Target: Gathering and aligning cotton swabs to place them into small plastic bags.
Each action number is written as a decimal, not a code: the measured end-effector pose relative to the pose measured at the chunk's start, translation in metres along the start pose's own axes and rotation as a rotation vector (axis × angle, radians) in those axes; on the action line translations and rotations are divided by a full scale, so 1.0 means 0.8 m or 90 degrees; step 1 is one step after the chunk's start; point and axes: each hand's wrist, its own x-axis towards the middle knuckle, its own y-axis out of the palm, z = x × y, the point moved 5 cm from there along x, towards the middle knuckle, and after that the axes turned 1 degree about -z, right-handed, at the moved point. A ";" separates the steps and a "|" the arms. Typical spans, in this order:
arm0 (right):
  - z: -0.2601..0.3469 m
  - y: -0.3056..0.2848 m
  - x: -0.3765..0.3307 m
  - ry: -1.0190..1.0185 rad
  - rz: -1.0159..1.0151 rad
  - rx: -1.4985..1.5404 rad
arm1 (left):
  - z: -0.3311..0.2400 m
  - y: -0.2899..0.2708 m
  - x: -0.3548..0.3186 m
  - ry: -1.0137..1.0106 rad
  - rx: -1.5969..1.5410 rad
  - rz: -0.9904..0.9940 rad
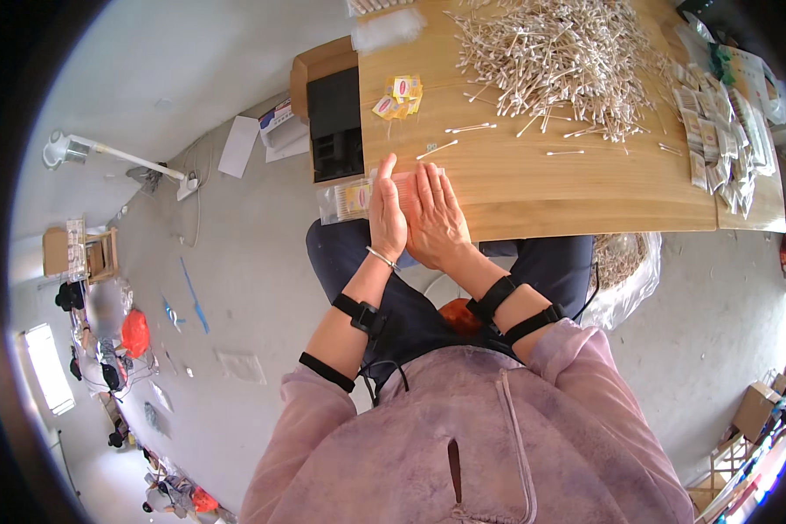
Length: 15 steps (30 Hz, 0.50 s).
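Observation:
At the front left edge of the wooden table, my left hand stands on edge with its fingers stretched out. My right hand lies beside it, its fingers straight and flat. Between the two hands shows a pink, block-like thing, mostly covered, so its kind is unclear. Left of my left hand is a clear bag of cotton swabs with a yellow label, reaching past the table's edge. A few loose cotton swabs lie just beyond my fingertips. Farther off are small yellow cards in a loose heap.
A large pile of cotton swabs covers the far middle of the table. Filled swab packs are stacked at the right. A dark-lined cardboard box adjoins the left edge. Below the table sits a clear sack of swabs.

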 end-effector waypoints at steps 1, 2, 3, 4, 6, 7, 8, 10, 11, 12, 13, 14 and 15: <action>0.002 0.000 -0.001 -0.006 0.003 0.016 | 0.001 -0.001 0.002 0.006 0.011 -0.007; 0.001 0.003 0.000 -0.006 0.025 -0.009 | 0.002 -0.002 0.003 0.011 0.021 -0.015; 0.001 0.001 0.001 -0.006 0.029 -0.008 | 0.005 -0.002 0.001 0.013 0.032 -0.022; 0.001 -0.001 0.003 -0.001 0.033 -0.022 | 0.007 -0.003 -0.001 0.015 0.042 -0.029; 0.001 0.001 0.005 0.003 0.039 -0.035 | 0.010 -0.005 -0.006 0.021 0.065 -0.045; 0.001 0.001 0.006 0.008 0.025 -0.019 | 0.010 -0.006 -0.007 0.025 0.076 -0.052; 0.000 0.001 0.006 0.013 0.010 -0.004 | 0.010 -0.007 -0.009 0.029 0.087 -0.060; -0.001 0.005 0.006 0.020 0.007 0.000 | 0.007 -0.004 -0.011 0.016 0.039 -0.062; -0.003 0.007 0.006 0.027 0.004 0.005 | 0.006 -0.003 -0.011 0.002 -0.009 -0.064; -0.002 0.006 0.007 0.026 0.002 0.006 | 0.008 -0.006 -0.012 0.004 -0.008 -0.064; -0.002 0.006 0.006 0.023 0.010 -0.001 | 0.009 -0.007 -0.012 0.007 0.010 -0.054; -0.002 0.006 0.006 0.021 0.017 -0.009 | 0.011 -0.008 -0.012 0.010 0.028 -0.043; -0.002 0.005 0.005 0.020 0.017 -0.010 | 0.011 -0.008 -0.013 0.011 0.027 -0.043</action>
